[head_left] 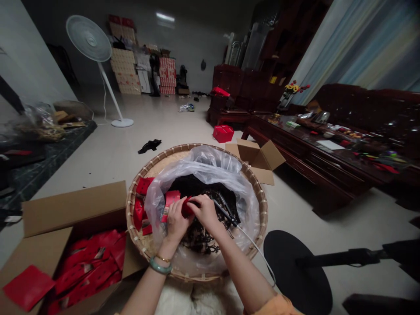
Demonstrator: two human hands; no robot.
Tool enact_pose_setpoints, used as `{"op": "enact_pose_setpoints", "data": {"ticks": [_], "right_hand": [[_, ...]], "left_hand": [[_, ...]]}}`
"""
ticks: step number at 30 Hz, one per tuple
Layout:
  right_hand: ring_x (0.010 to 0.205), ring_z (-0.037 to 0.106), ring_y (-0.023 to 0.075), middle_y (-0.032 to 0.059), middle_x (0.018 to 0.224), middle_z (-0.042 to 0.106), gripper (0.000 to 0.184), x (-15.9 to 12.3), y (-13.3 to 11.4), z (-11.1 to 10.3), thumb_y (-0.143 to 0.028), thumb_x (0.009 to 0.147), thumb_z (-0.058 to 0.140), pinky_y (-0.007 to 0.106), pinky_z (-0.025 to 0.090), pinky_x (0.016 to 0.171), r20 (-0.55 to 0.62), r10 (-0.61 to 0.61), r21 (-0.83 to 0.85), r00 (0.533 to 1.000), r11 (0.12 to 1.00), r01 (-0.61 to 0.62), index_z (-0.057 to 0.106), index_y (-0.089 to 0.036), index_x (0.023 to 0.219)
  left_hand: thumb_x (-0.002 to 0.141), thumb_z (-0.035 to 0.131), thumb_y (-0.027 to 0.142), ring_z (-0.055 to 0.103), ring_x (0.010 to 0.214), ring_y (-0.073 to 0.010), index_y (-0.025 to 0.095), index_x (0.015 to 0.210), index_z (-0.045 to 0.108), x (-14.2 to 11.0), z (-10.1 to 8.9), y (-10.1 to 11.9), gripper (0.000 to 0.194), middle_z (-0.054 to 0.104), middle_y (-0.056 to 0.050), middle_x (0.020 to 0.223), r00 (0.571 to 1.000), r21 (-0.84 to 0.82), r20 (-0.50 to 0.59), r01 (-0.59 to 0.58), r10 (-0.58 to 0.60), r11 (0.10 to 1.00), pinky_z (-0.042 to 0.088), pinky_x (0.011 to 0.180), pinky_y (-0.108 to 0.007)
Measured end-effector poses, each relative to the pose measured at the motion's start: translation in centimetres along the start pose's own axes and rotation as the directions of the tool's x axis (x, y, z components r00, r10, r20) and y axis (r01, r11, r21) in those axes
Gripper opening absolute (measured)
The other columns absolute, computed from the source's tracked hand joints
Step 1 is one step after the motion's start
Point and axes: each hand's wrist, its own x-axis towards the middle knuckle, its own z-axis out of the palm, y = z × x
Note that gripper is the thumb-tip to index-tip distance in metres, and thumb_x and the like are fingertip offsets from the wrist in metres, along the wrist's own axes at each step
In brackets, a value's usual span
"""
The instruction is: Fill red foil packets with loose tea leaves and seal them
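Bare L hand (175, 221) & bare R hand (206, 213) are held close together, fingers curled downward, w/ L forearm (147, 288) & R forearm (239, 267) angled inward.

Red packet (187, 207) mostly hidden, carton (72, 209) cut off

Left hand (175, 221) and right hand (206, 212) grip a red packet (187, 207) above a plastic bag (205, 164) in a bamboo tray (154, 164).

A green bangle (160, 265) and gold bracelet (163, 258), plus an orange sleeve (277, 306).
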Motion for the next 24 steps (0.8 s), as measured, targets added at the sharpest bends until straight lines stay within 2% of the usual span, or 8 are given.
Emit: {"op": "enact_pose_setpoints", "data": {"ticks": [3,6,9,11,13,15,19,24], "right_hand": [[0.075,0.060,0.0165,0.0038,0.084,0.068,0.015,0.8,1.3,-1.1,-0.027,0.081,0.057,0.028,0.048,0.071,-0.147,0.124,0.207,0.981,0.974,-0.092,0.069,-0.019,0.086],[0.076,0.059,0.0171,0.0087,0.100,0.064,0.032,1.2,2.5,-2.8,-0.031,0.077,0.060,0.028,0.049,0.068,-0.282,0.165,0.143,0.945,0.981,-0.129,0.065,-0.018,0.106],[0.069,0.058,0.0151,0.0098,0.101,0.063,0.046,0.9,2.8,-3.0,-0.030,0.073,0.065,0.028,0.049,0.066,-0.167,0.113,0.038,0.980,0.993,-0.108,0.059,-0.017,0.116],[0.064,0.059,0.0145,0.0063,0.090,0.067,0.033,0.5,2.6,-2.3,-0.025,0.072,0.065,0.028,0.049,0.066,-0.019,0.088,0.023,0.996,0.996,-0.087,0.066,-0.018,0.105],[0.068,0.061,0.0156,0.0038,0.081,0.069,0.017,0.4,2.2,-1.5,-0.020,0.073,0.062,0.028,0.049,0.068,0.030,0.083,0.026,0.996,0.996,-0.083,0.070,-0.020,0.089],[0.072,0.063,0.0163,0.0031,0.079,0.070,0.013,0.4,1.8,-1.1,-0.017,0.075,0.060,0.027,0.049,0.071,0.001,0.072,0.050,0.997,0.996,-0.072,0.071,-0.021,0.080],[0.072,0.064,0.0159,0.0022,0.079,0.071,0.013,0.8,1.6,-1.9,-0.023,0.077,0.059,0.027,0.050,0.070,-0.082,0.040,0.185,0.996,0.982,-0.025,0.071,-0.022,0.079],[0.069,0.061,0.0160,0.0053,0.087,0.068,0.026,1.1,2.6,-4.2,-0.033,0.079,0.056,0.028,0.051,0.062,-0.279,0.172,0.275,0.945,0.957,-0.093,0.068,-0.018,0.097]], "left_hand": [[0.072,0.066,0.031,0.057,0.101,-0.0288,0.015,0.118,0.052,0.1,-0.1,0.1,0.051,0.063,-0.013,0.108,0.999,0.027,-0.008,0.040,-0.039,0.999,0.043,0.089,-0.043],[0.071,0.068,0.033,0.056,0.102,-0.0294,0.016,0.119,0.051,0.2,0.0,0.2,0.053,0.062,-0.012,0.109,0.999,0.029,-0.017,0.051,-0.051,0.998,0.042,0.090,-0.044],[0.072,0.068,0.035,0.056,0.102,-0.0293,0.016,0.120,0.050,0.2,0.2,0.3,0.055,0.062,-0.013,0.108,0.999,0.025,-0.016,0.044,-0.044,0.999,0.043,0.089,-0.044],[0.072,0.068,0.037,0.056,0.101,-0.0295,0.016,0.121,0.049,0.2,0.3,0.4,0.057,0.061,-0.013,0.107,0.999,0.022,-0.008,0.035,-0.035,0.999,0.044,0.088,-0.045],[0.071,0.069,0.040,0.056,0.099,-0.0288,0.015,0.122,0.048,0.1,0.3,0.3,0.061,0.060,-0.013,0.106,0.999,-0.001,0.011,0.039,-0.039,0.999,0.045,0.086,-0.044],[0.071,0.069,0.041,0.058,0.094,-0.0263,0.016,0.120,0.050,0.0,0.3,0.1,0.059,0.060,-0.011,0.102,0.998,-0.063,0.050,0.050,-0.047,0.997,0.048,0.082,-0.041],[0.075,0.065,0.036,0.060,0.079,-0.0200,0.018,0.097,0.060,-0.1,0.5,-0.4,0.028,0.061,-0.004,0.083,0.992,-0.180,0.116,0.061,-0.041,0.982,0.051,0.069,-0.032],[0.073,0.067,0.031,0.062,0.080,-0.0192,0.017,0.091,0.062,-0.2,1.1,-0.6,0.023,0.064,-0.005,0.086,0.987,-0.242,0.140,0.117,-0.085,0.963,0.052,0.070,-0.032]]}}
